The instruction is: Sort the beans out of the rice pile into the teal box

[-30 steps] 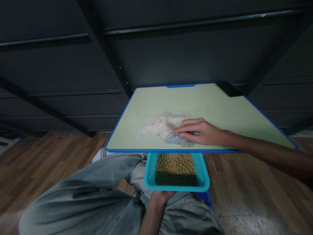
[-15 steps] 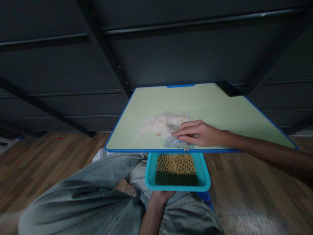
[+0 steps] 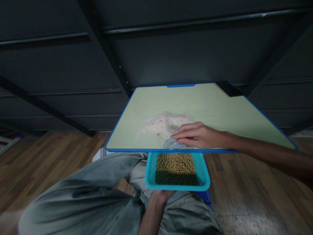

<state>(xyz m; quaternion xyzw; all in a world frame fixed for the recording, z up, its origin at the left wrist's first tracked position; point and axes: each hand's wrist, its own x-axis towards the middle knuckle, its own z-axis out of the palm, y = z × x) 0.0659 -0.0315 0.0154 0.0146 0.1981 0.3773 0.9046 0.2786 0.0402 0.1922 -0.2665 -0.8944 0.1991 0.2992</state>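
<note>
My right hand is closed on a clear plastic protractor, held at the front edge of the pale green tabletop. A spread of white rice-like grains lies just beyond it, dotted with a few yellowish beans. Below that edge, a turquoise tray holds many round beans, tan in the light and dark in the shaded front half. My left hand supports this tray from underneath; its fingers are hidden under it.
A flat black object lies at the tabletop's far right corner. Dark panels with metal bars rise behind. My bent legs are below the table, over a wooden floor. Something blue shows beneath the tray.
My right hand and the protractor have moved slightly toward me, down to the table's edge. The few beans at that edge are no longer seen there. The tray stays nearly still.
</note>
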